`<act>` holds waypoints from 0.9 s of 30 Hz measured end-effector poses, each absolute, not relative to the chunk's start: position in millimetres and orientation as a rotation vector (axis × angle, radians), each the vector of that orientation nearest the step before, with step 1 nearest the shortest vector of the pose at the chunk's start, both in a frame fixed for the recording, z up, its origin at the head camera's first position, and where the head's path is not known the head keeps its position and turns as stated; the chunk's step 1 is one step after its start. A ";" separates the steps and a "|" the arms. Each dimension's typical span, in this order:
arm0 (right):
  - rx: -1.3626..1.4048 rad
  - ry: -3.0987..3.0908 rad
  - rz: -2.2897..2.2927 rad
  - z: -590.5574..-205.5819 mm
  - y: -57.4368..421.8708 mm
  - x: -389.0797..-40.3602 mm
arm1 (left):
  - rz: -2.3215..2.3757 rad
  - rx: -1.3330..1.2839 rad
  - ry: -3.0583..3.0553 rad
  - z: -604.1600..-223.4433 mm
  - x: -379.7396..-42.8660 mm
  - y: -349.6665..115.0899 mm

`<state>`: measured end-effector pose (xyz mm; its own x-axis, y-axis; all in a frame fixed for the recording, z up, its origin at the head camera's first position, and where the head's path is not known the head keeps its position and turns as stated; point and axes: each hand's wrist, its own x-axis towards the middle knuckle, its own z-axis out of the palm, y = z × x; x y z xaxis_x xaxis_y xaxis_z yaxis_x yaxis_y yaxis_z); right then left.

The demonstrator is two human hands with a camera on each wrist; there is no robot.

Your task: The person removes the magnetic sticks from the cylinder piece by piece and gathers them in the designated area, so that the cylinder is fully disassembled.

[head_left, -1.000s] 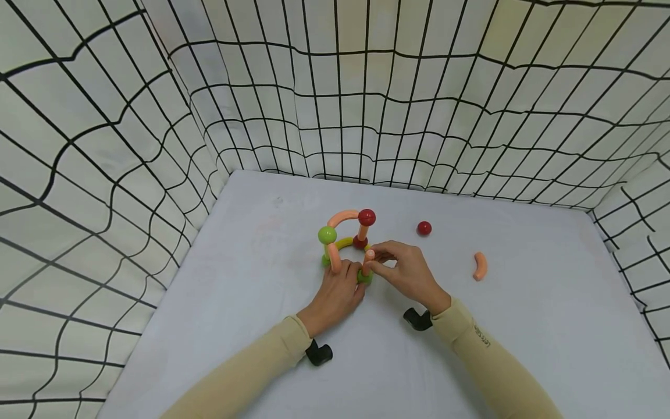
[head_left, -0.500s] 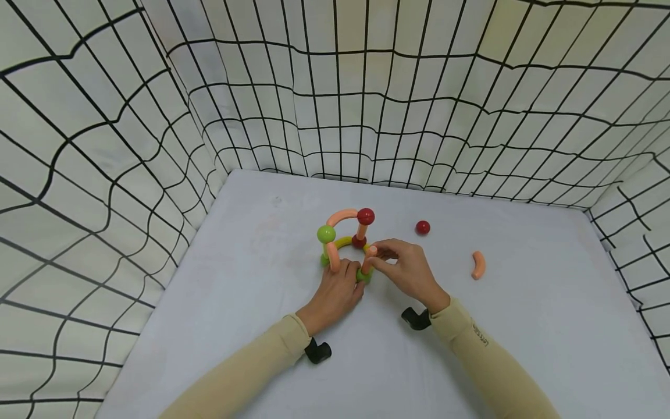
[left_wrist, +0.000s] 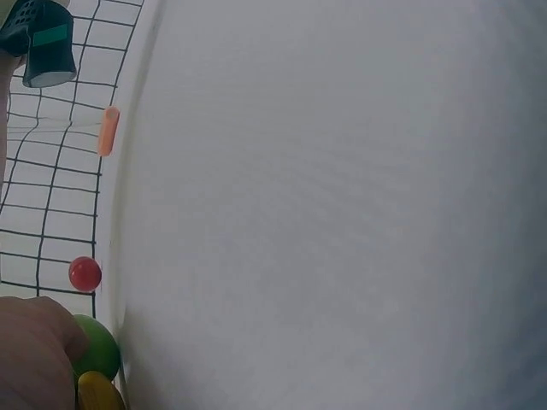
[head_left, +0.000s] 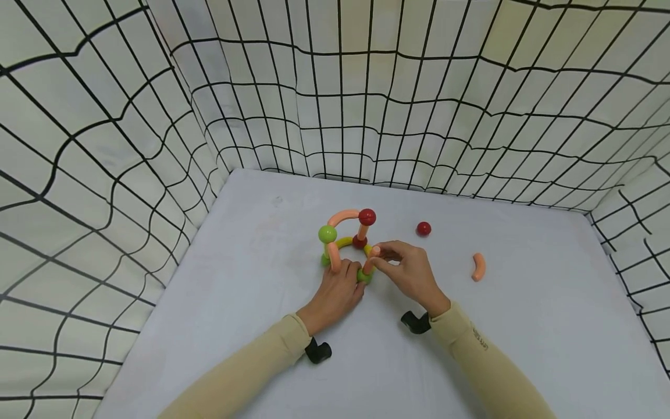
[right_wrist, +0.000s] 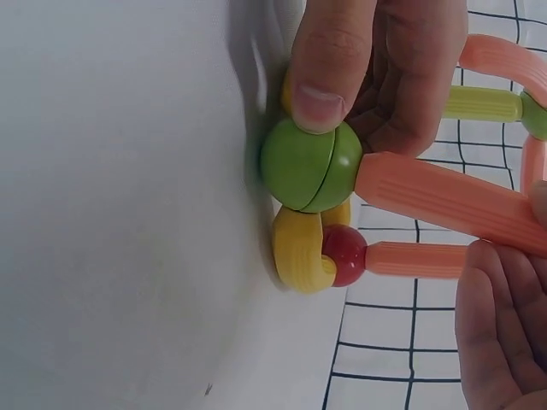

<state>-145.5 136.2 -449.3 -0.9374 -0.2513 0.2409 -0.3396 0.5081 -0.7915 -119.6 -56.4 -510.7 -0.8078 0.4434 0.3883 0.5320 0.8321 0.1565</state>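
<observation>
Orange, a rod (right_wrist: pixel 440 196) rises from the green ball (right_wrist: pixel 309 166) at two o'clock of the left hand (head_left: pixel 334 297), its upper end partly hidden by the right hand (head_left: pixel 408 270) pinching it. The left hand grips that ball, masking the six o'clock side of the yellow base (head_left: pixel 344 241).

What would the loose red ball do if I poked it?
The loose red ball would probably roll, since it looks round and no other piece touches it. Its shiny surface suggests it might feel slippery too.
</observation>
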 end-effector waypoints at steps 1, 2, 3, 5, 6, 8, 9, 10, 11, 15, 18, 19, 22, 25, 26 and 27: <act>0.514 -2.638 1.426 -449.7 136.5 -145.1 | -0.371 -0.739 -2.674 -510.6 -119.7 -56.2; 0.510 -2.632 1.429 -449.8 136.6 -144.7 | -0.374 -0.741 -2.673 -510.6 -119.7 -56.1; 0.506 -2.627 1.436 -449.9 136.6 -144.4 | -0.377 -0.743 -2.671 -510.5 -119.8 -55.9; 0.497 -2.622 1.450 -449.9 136.4 -144.1 | -0.374 -0.747 -2.667 -510.6 -119.8 -55.7; 0.495 -2.625 1.452 -449.8 136.1 -144.0 | -0.374 -0.749 -2.666 -510.7 -119.8 -55.7; 0.493 -2.635 1.450 -449.8 135.7 -144.2 | -0.371 -0.755 -2.664 -511.3 -120.0 -56.0; 0.488 -2.628 1.455 -449.2 135.6 -144.2 | -0.369 -0.759 -2.664 -511.3 -120.1 -56.2; 0.475 -2.614 1.460 -448.1 135.7 -144.4 | -0.368 -0.762 -2.663 -511.5 -120.2 -56.6; 0.465 -2.592 1.458 -445.8 135.6 -144.3 | -0.372 -0.763 -2.662 -511.6 -120.4 -56.9; 0.488 -2.485 1.401 -432.0 136.1 -144.0 | -0.395 -0.753 -2.666 -510.8 -122.2 -56.8; 0.530 -2.483 1.369 -425.2 136.3 -144.2 | -0.425 -0.735 -2.699 -509.6 -122.5 -56.9; 0.531 -2.497 1.380 -425.1 136.9 -144.2 | -0.434 -0.732 -2.713 -509.1 -122.3 -56.8; 0.471 -2.546 1.456 -428.3 140.8 -143.8 | -0.443 -0.744 -2.753 -508.3 -121.6 -56.4; 0.380 -2.590 1.527 -431.8 147.4 -144.2 | -0.443 -0.754 -2.771 -507.3 -120.9 -55.7; 0.355 -2.604 1.553 -432.5 149.9 -144.6 | -0.446 -0.753 -2.775 -506.9 -120.4 -55.6; 0.330 -2.619 1.578 -433.0 152.6 -145.0 | -0.457 -0.751 -2.776 -506.3 -120.0 -55.6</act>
